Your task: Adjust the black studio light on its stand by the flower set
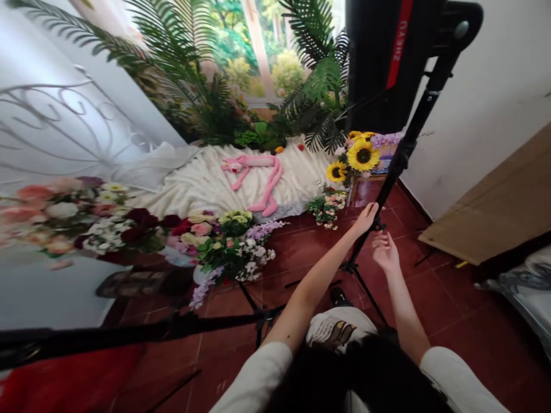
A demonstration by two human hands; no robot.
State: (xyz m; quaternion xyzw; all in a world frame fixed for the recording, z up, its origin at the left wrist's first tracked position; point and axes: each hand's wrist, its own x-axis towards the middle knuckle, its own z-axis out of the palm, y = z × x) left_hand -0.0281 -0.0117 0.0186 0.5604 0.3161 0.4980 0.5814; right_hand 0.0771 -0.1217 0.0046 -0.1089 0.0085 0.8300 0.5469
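Head view shows a slim black stand [401,156], left hand [367,220] clasping it, right hand [385,251] loosely open, contact unclear.

Head-worn view, angled forward and down

Left hand [365,220] gripping a black stand [399,162]

The right hand [386,251], fingers loosely curled, is just beside the stand, lower than the left. A black panel lettered ZHEYU [373,69] shows alongside the stand's upper part. Beyond, a pink plush toy [260,162] lies on rumpled cream cloth [193,179], with sunflowers [363,155] to its right, palm fronds [172,49] behind and mixed flowers [224,241] in front, above red floor tiles [297,249].
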